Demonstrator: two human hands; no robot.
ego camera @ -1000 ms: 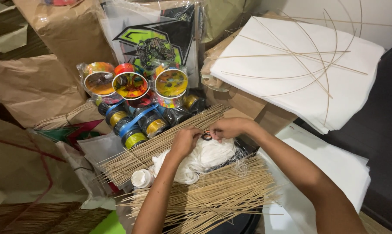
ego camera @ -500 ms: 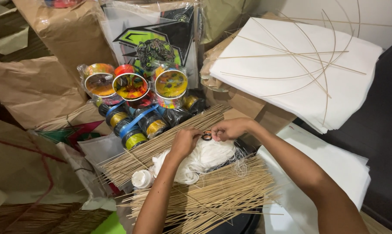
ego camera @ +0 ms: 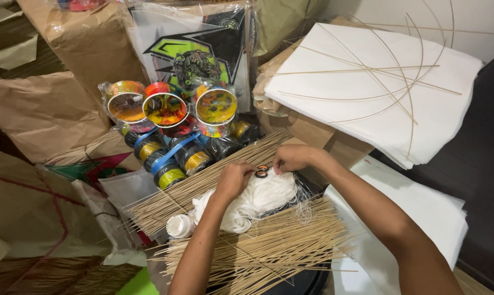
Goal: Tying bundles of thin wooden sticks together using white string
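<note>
**Both hands pinched at a small ring over the white thread**

I see a small dark ring (ego camera: 262,172) with an orange edge, held between my two hands just above a loose heap of white thread (ego camera: 258,199). My left hand (ego camera: 233,179) is curled, its fingertips touching the ring from the left; my right hand (ego camera: 292,158) pinches it from the right, fingers bent in tight. What the ring is exactly I cannot tell, as it is too small.

Against the pictures from a second ago, almost nothing has shifted: both hands sit at the same spot over the thread, the ring is still between them, and the forearms lie along the same lines.

The thread heap rests between two spreads of thin bamboo sticks, one bundle (ego camera: 203,183) fanned behind my left hand and another (ego camera: 269,248) lying across the front under my forearms. A small white bottle (ego camera: 179,225) stands just beside the near end of the thread. Behind the sticks sits a cluster of colourful thread spools (ego camera: 170,123) wrapped in clear plastic. To the right is a stack of white paper sheets (ego camera: 389,98) with bent bamboo strips (ego camera: 378,76) crossing on top.
</note>
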